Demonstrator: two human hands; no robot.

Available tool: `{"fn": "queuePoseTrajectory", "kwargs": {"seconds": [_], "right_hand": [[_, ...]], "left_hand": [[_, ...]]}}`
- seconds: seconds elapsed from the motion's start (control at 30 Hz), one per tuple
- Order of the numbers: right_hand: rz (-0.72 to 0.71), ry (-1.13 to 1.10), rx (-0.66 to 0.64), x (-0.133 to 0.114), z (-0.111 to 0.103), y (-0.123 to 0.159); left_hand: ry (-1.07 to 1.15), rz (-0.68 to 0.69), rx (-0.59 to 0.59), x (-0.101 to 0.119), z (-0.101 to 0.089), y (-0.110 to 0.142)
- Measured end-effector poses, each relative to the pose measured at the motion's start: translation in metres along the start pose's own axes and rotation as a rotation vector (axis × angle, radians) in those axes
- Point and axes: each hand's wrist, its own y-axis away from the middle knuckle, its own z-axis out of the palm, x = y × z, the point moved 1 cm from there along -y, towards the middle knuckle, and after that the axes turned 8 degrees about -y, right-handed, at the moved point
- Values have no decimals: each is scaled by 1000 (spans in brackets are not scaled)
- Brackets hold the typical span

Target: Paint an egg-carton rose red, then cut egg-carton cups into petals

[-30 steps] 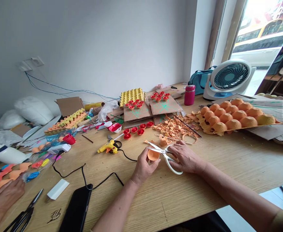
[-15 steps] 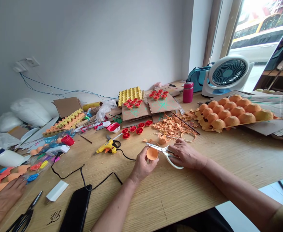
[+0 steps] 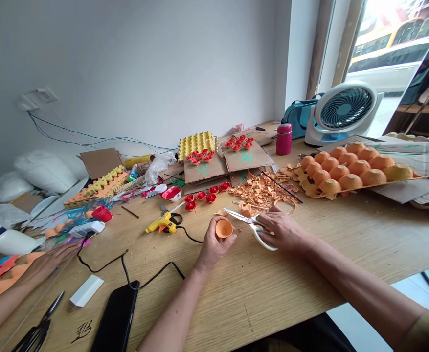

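The left hand's (image 3: 214,247) fingers grip an orange cup (image 3: 224,229) low, leaving its rim exposed, with scissors (image 3: 249,220) at its two o'clock, their handles seemingly gripped for control by the right hand's (image 3: 286,232) partly hidden fingers.

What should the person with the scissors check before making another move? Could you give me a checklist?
1. Orange cup held in the left hand: ok.
2. White-handled scissors held by the handles in the right hand: ok.
3. Other person's hand away from the blades: ok, it is far to the left.
4. Table beyond the blades free of orange scraps: not ok, a pile lies there.
5. Yellow glue gun switched off: cannot tell.
6. Black cord clear of the left forearm: cannot tell, the arm hides part.
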Motion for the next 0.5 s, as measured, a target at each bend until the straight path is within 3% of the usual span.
{"fn": "queuePoseTrajectory", "kwargs": {"seconds": [0.27,0.5], "right_hand": [[2,-8,-4,0,0,-1],[6,8,-12,-1,2,-1]], "left_hand": [[268,-190,11,7,0,1],[304,-188,3,5,-3,0]]}}
